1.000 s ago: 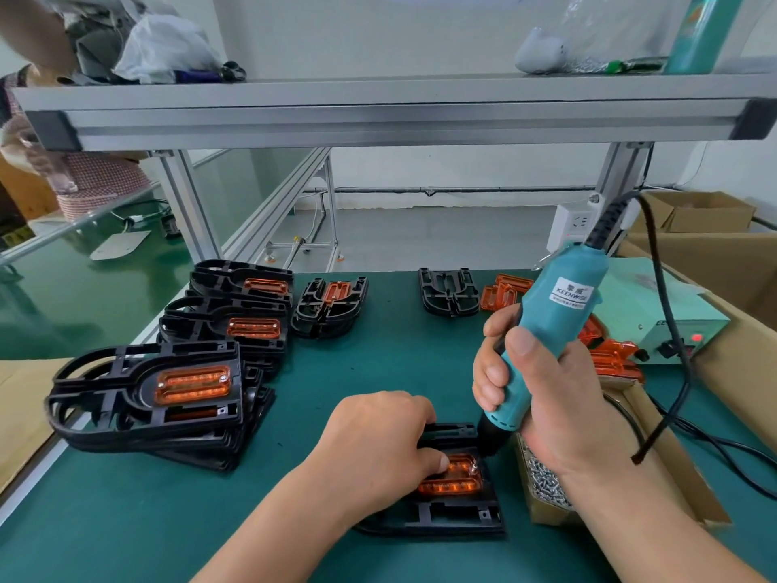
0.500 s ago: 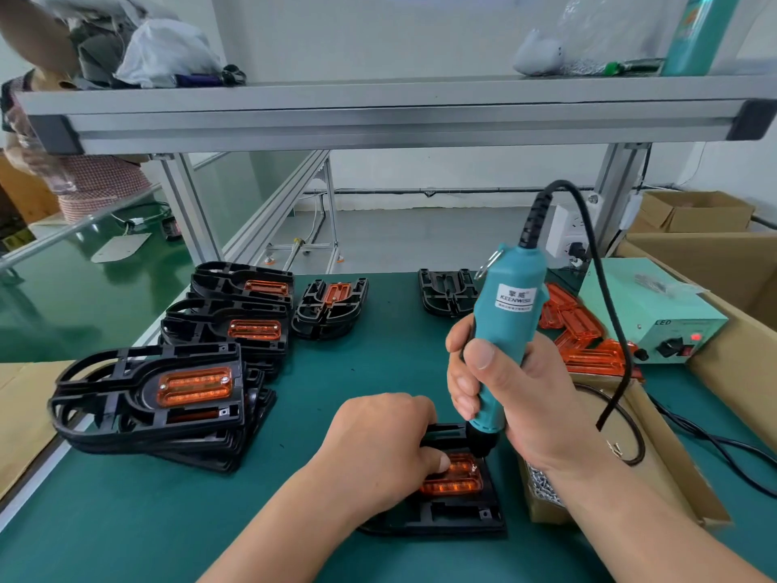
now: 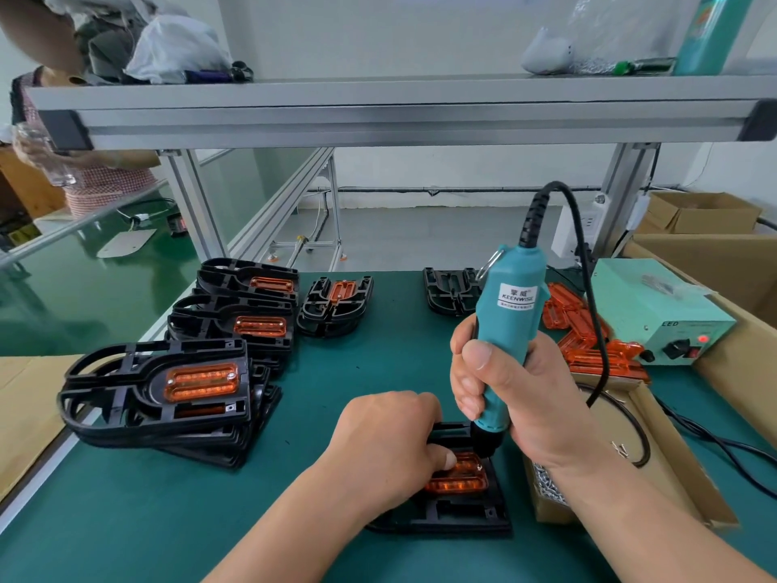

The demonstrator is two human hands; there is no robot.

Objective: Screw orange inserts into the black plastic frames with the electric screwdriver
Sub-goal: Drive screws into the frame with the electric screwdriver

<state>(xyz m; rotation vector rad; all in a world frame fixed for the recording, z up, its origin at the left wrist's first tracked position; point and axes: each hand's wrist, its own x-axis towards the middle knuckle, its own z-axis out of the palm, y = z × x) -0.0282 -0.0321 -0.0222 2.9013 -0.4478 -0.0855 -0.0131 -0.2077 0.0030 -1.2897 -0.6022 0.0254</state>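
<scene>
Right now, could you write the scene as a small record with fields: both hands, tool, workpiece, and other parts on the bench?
left hand: holds down the black plastic frame, thumb on its orange translucent insert
right hand: grips the teal electric screwdriver, near upright
bit: at the insert's far right corner
finished: stacks of black frames with orange inserts, at left
loose parts: pile of orange inserts behind the right hand
screws: small silver screws in a cardboard box
power unit: pale green box, red light on
</scene>
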